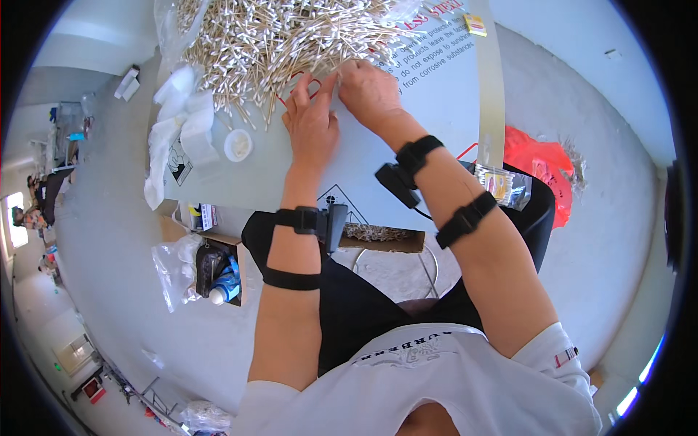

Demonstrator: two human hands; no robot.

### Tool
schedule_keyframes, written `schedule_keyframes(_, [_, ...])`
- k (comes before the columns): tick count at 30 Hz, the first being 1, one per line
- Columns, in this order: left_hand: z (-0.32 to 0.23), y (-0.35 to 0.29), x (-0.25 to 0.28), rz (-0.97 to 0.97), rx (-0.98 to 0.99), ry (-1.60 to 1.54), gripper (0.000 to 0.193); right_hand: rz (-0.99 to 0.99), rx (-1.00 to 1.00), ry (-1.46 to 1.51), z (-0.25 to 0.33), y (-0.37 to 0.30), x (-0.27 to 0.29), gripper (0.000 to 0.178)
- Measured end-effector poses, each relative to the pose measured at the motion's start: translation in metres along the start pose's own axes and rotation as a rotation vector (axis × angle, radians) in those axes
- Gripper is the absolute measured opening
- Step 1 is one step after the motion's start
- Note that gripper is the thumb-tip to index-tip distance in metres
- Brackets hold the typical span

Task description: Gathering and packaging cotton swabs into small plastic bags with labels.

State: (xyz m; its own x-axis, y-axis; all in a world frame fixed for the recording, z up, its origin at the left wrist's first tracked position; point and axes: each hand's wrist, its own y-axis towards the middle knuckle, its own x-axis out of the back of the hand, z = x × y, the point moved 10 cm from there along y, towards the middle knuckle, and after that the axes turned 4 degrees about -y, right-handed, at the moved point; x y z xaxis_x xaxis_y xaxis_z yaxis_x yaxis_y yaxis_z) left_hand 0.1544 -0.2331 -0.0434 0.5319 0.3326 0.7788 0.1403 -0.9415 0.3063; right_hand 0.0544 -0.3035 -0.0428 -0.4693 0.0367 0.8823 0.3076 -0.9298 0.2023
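A big heap of cotton swabs (283, 43) covers the far part of the grey tabletop (436, 123). At its near edge my left hand (313, 120) has its fingers apart and slightly bent, the tips against the swabs. Close beside it on the right, my right hand (369, 91) is closed, fingertips pinched together at the heap. What it grips is hidden by the fingers. A thin red loop (315, 89) shows by the left fingers. Left of that hand stands a small round white tub (238, 145).
White cotton strips (196, 134) lie at the table's left side. A small yellow pack (475, 25) sits far right. Beside the table are a red plastic bag (534, 163) and packs of swabs (494, 182); an open carton (240, 276) with a blue bottle stands lower left.
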Motion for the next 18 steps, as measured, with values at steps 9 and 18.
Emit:
schedule_keyframes(9, [0.019,0.04,-0.006,0.07,-0.025,0.123,0.051,-0.003,0.055,0.172,-0.042,-0.065,0.038,0.009])
schedule_keyframes(18, [-0.028,-0.016,0.008,0.016,-0.108,-0.114,0.025,-0.003,-0.093,0.391,-0.069,-0.101,0.065,0.007])
